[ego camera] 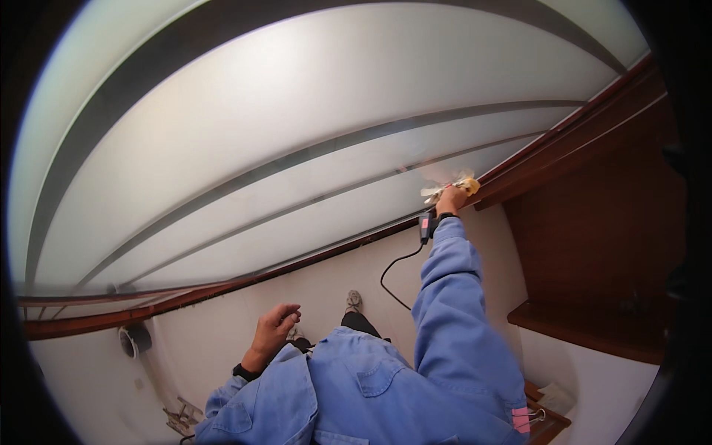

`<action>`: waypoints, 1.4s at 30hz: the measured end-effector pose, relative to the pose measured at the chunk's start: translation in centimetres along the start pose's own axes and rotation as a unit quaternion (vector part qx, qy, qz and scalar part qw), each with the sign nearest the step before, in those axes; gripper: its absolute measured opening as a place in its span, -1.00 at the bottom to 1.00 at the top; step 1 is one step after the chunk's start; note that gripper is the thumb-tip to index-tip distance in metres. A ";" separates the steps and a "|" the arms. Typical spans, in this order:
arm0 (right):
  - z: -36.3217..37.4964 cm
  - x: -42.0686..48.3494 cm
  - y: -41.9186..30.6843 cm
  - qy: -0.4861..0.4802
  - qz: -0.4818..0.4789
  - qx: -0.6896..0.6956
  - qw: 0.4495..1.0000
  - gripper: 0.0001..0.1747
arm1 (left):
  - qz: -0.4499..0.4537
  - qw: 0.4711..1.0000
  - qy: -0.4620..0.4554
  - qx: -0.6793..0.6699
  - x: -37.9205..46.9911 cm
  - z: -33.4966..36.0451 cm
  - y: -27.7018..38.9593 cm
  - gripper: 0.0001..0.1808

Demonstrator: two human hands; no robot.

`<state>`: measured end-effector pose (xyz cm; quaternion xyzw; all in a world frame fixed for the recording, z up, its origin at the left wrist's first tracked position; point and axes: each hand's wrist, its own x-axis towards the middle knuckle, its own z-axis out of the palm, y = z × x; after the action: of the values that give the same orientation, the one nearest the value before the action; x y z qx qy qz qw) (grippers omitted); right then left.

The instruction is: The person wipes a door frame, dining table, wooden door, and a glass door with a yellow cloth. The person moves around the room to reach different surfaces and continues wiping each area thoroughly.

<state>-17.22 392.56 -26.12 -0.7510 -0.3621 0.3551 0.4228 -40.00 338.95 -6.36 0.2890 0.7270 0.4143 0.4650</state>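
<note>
My right hand [452, 199] is stretched out and shut on a crumpled cloth [466, 183], pale with yellow parts. The cloth is at the lower right corner of a large frosted glass panel [278, 72] crossed by grey bands, close to its reddish-brown wooden frame [528, 153]. Most of the cloth's underside is hidden by the hand. Low in front of my body, my left hand [275, 328] hangs with loosely curled fingers; nothing shows in it. A black strap circles each wrist.
A small black box [425, 227] with a cable sits by my right wrist. On the right are a dark wooden panel [589, 239] and a wooden ledge [589, 328]. A slatted wooden piece [548, 414] stands lower right. A round dark fixture [135, 339] is at left.
</note>
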 end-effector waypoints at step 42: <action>8.6 -84.4 -8.0 -0.881 0.105 -0.005 0.461 -0.43 | 0.199 0.814 0.500 0.220 -19.3 -33.0 -11.1 -0.25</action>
<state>-67.31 327.59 -3.19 -0.0731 -0.4626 0.8679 -0.1653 -62.88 307.03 -0.19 0.2754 0.8575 0.4144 -0.1310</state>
